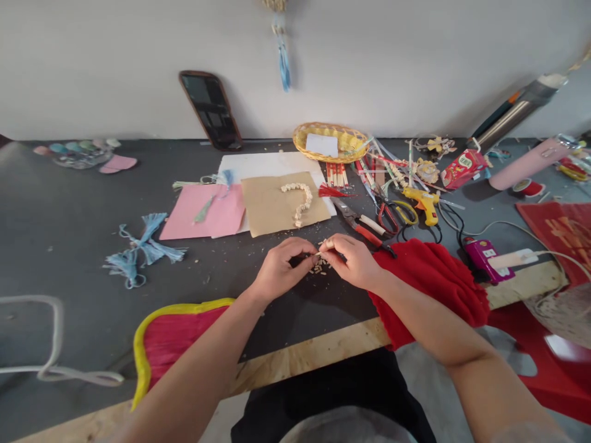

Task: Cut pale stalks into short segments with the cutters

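Observation:
My left hand point(285, 264) and my right hand point(353, 261) meet over the dark tabletop. Both are closed, with thumbs and fingertips pinching a small pale stick-like piece point(318, 253) between them; its exact kind is too small to make out. Under the fingertips lies a loose pile of short pale pieces point(318, 269), partly hidden by the hands. Just beyond, a curved chain of cream-coloured pieces point(305, 198) rests on a sheet of brown paper point(265, 206).
Pliers point(348, 214) and a yellow glue gun point(427, 206) lie right of the paper. Red cloth point(429, 277) sits under my right forearm. Blue tassels point(150, 243) are on the left. A wicker basket point(302, 138) and a leaning phone point(210, 111) stand at the back.

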`<move>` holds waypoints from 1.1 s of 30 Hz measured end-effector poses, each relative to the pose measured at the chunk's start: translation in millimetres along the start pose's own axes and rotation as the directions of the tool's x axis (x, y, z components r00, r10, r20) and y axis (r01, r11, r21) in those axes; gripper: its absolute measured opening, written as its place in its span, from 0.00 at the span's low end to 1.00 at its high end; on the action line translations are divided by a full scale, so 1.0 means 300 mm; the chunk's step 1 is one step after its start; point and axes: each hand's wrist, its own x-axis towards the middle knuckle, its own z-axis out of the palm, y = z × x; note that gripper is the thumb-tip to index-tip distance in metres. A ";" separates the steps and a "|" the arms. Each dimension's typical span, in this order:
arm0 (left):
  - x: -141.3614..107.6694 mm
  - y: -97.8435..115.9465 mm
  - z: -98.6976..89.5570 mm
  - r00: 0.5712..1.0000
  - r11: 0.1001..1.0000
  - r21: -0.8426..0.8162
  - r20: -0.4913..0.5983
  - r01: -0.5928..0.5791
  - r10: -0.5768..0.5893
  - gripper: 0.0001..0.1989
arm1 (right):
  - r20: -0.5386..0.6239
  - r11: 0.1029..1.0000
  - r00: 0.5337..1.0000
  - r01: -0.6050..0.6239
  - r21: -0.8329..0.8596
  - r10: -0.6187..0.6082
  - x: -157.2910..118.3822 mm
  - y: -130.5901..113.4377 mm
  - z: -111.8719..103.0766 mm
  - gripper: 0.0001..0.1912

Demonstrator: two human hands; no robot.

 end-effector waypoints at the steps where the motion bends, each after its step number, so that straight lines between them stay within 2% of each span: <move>1: -0.001 -0.001 0.000 1.000 1.000 0.005 0.001 -0.004 0.004 0.04 | 0.008 1.000 1.000 -0.001 0.001 0.001 0.000 0.000 0.000 0.05; 9: -0.004 -0.009 -0.007 1.000 0.998 0.058 0.013 -0.024 0.023 0.04 | 0.099 0.998 0.994 -0.051 -0.024 0.053 0.002 -0.005 -0.014 0.07; 13: 0.000 -0.009 -0.010 0.999 0.998 0.061 -0.035 0.018 -0.016 0.04 | 0.101 0.979 0.973 -0.206 -0.014 0.206 -0.004 -0.006 -0.027 0.12; 16: 0.002 -0.011 -0.011 0.996 0.996 0.078 -0.073 0.051 -0.045 0.04 | 0.096 0.965 0.961 -0.263 0.010 0.261 -0.010 -0.001 -0.026 0.13; 27: 0.003 -0.013 -0.013 0.980 0.991 0.080 -0.171 0.111 -0.096 0.06 | 0.024 0.956 0.957 -0.287 -0.064 0.289 0.000 0.022 -0.033 0.11; 33: -0.002 -0.027 -0.011 0.968 0.988 0.054 -0.213 0.147 -0.132 0.08 | 0.039 0.974 0.974 -0.219 -0.054 0.221 -0.007 0.034 -0.009 0.06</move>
